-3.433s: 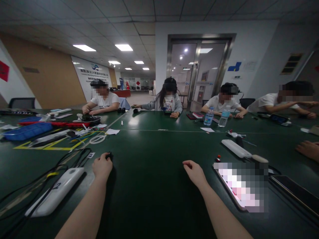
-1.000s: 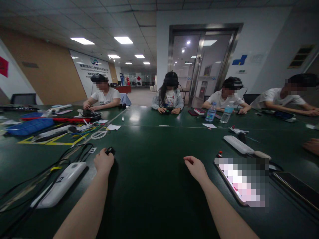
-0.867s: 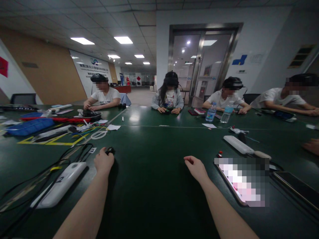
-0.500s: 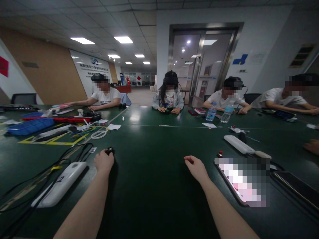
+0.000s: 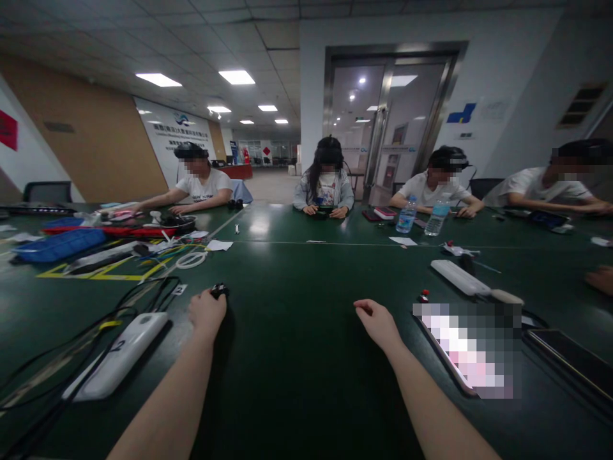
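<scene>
Dark green conf table point(image 5: 297, 383) — L hand point(image 5: 207, 314) on small black item point(image 5: 219, 291), R hand point(image 5: 378, 324) empty, well apart

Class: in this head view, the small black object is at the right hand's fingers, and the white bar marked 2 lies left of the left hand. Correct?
No: the small black object is at the left hand, not the right hand, in the head view; the rest stands.
</scene>
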`<state>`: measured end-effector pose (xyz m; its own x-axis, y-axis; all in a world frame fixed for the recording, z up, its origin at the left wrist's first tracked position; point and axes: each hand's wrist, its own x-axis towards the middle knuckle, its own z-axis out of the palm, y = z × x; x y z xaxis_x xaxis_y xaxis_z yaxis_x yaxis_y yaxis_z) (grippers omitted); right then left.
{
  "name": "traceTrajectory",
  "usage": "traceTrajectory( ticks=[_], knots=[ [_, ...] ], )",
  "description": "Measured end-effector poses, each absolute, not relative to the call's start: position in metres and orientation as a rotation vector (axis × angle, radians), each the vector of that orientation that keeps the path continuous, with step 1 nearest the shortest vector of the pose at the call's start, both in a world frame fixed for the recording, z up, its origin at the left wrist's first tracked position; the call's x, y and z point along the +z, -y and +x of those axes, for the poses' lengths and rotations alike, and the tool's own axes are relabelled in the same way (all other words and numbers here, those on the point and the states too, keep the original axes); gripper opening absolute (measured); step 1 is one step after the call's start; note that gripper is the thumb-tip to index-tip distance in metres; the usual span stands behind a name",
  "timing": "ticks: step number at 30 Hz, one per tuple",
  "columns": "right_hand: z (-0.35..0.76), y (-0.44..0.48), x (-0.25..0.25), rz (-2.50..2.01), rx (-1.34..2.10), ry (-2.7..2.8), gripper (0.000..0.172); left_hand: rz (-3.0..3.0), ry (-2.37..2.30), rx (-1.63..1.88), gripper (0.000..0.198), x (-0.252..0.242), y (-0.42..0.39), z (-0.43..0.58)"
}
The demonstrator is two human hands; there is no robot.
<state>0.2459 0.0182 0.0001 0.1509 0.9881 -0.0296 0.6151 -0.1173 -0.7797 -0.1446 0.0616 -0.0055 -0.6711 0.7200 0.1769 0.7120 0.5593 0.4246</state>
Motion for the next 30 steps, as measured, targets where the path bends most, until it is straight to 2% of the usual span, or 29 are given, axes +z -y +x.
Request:
traceTrajectory(
  ticks=[3, 6, 8, 10, 15, 21, 30],
  knots=[
    [0.246, -0.018, 0.0, -1.814, 0.79, 1.538, 0.027, 1.662, -2.453, 0.657, 0.045, -0.004, -0.057, -0.109],
    [0.246, -0.017, 0.001, -1.822, 0.813, 1.538, 0.028, 2.107, -1.749, 0.649, 0.041, -0.001, -0.044, -0.061],
    [0.245, -0.017, 0.001, -1.817, 0.815, 1.541, 0.028, 2.234, -1.319, 0.574, 0.042, 0.001, -0.033, -0.033],
    [0.244, -0.015, 0.003, -1.8, 0.808, 1.543, 0.027, 2.253, -1.158, 0.543, 0.043, 0.002, -0.024, -0.015],
    [0.232, -0.008, 0.007, -1.65, 0.79, 1.591, 0.025, 2.2, -1.132, 0.602, 0.047, -0.004, -0.022, -0.008],
    [0.209, 0.004, 0.017, -1.405, 0.786, 1.942, 0.025, 2.184, -1.127, 0.673, 0.048, -0.01, -0.026, -0.011],
    [0.193, 0.007, 0.02, -1.388, 0.692, 2.128, 0.024, 2.203, -1.092, 0.702, 0.048, -0.015, -0.029, -0.011]
  ],
)
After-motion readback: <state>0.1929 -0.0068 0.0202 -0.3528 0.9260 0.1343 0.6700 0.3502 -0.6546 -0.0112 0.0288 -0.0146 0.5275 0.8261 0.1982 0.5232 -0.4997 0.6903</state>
